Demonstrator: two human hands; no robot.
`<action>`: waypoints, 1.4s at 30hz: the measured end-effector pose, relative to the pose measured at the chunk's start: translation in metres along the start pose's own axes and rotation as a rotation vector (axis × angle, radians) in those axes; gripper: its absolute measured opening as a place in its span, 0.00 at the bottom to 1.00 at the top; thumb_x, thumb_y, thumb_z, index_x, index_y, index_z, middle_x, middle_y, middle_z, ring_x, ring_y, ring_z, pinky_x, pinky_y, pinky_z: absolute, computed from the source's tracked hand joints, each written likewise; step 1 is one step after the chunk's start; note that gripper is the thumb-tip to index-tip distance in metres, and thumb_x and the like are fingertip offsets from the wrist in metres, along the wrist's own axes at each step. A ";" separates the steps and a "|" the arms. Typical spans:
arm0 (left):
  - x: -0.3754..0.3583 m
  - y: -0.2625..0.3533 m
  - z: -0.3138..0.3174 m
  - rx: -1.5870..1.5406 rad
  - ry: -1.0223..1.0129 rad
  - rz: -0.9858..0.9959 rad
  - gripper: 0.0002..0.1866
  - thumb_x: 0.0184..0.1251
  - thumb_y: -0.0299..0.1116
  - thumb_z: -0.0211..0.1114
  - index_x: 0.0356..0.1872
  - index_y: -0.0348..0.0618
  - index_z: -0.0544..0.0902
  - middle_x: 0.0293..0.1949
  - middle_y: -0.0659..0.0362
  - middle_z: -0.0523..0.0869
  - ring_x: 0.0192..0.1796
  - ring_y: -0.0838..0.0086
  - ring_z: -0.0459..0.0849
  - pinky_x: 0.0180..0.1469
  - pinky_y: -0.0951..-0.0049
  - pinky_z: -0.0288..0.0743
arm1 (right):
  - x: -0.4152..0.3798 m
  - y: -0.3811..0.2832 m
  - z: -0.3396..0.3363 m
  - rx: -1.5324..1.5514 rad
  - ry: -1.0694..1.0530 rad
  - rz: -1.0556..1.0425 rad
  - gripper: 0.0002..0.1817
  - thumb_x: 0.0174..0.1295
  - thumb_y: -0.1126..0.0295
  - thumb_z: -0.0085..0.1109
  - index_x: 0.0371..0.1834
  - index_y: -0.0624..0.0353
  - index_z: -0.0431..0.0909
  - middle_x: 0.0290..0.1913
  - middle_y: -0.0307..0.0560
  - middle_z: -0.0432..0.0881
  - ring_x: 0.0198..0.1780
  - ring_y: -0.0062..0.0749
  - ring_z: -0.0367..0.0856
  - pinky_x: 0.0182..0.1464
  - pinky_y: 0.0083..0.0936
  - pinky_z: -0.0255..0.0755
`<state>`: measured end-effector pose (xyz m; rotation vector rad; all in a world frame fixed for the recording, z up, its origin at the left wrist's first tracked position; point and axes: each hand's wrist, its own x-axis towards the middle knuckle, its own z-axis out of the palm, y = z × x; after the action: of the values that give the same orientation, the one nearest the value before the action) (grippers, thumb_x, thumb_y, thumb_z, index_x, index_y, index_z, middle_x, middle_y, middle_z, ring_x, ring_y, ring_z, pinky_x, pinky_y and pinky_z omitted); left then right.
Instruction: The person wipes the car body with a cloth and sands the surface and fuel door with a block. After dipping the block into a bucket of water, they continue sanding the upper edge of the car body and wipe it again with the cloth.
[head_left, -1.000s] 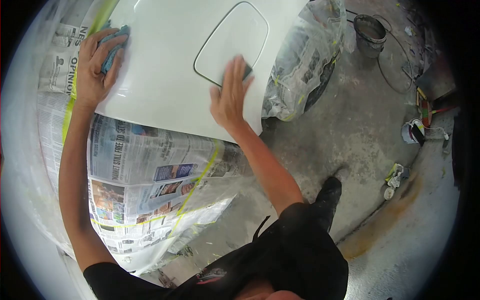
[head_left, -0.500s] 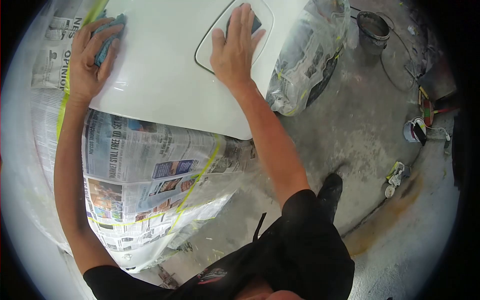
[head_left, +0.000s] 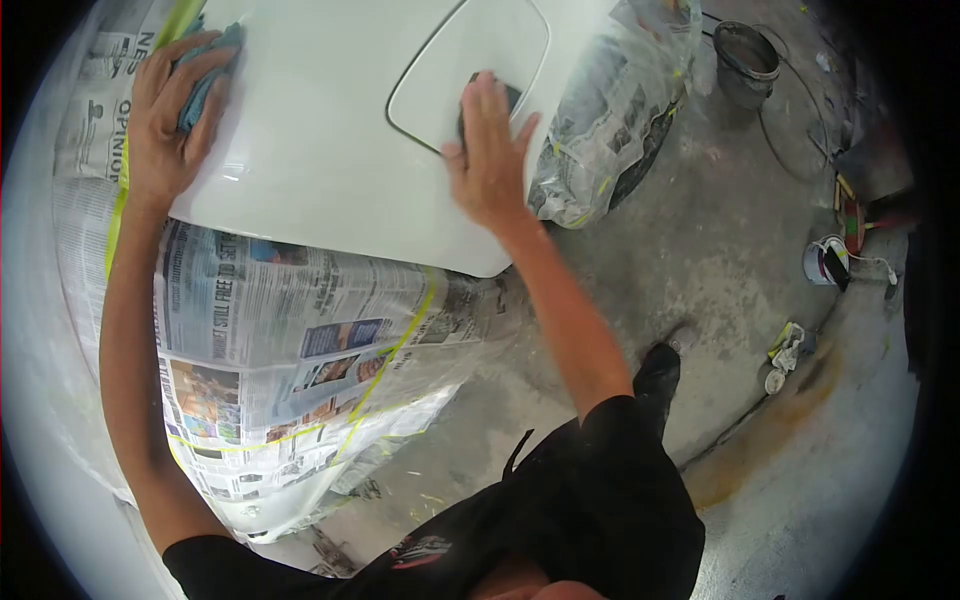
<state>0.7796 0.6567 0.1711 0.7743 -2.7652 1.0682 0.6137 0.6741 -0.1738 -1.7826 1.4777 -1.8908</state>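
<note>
My left hand (head_left: 165, 125) rests at the left edge of a glossy white car panel (head_left: 310, 140), its fingers curled over a crumpled blue-green cloth (head_left: 207, 88). On the right side of the panel, my right hand (head_left: 490, 165) presses a small dark block (head_left: 513, 97) flat against the surface. The block lies over the lower right part of the fuel flap (head_left: 455, 75), a rounded outline in the panel. My right fingers lie along the block and partly hide it.
Newspaper masking (head_left: 290, 330) with yellow-green tape hangs below the panel. A plastic-wrapped wheel (head_left: 605, 120) is right of it. On the concrete floor stand a dark bucket (head_left: 746, 62) and a small white tub (head_left: 825, 262). A dark shoe (head_left: 657, 378) shows below.
My right hand has slid down and slightly right with the dark block, from the flap's middle toward its lower edge. My left hand and the cloth have shifted slightly left in the view.
</note>
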 end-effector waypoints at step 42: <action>0.003 0.008 -0.004 -0.015 -0.046 -0.043 0.14 0.70 0.28 0.66 0.55 0.45 0.87 0.61 0.52 0.84 0.65 0.57 0.80 0.69 0.57 0.71 | -0.067 -0.037 0.015 0.073 -0.064 0.227 0.44 0.71 0.59 0.56 0.84 0.67 0.47 0.85 0.63 0.46 0.85 0.58 0.45 0.76 0.75 0.23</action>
<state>0.7725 0.6626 0.1704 0.8632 -2.7772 1.0343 0.6629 0.7305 -0.1953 -1.5549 1.4973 -1.7368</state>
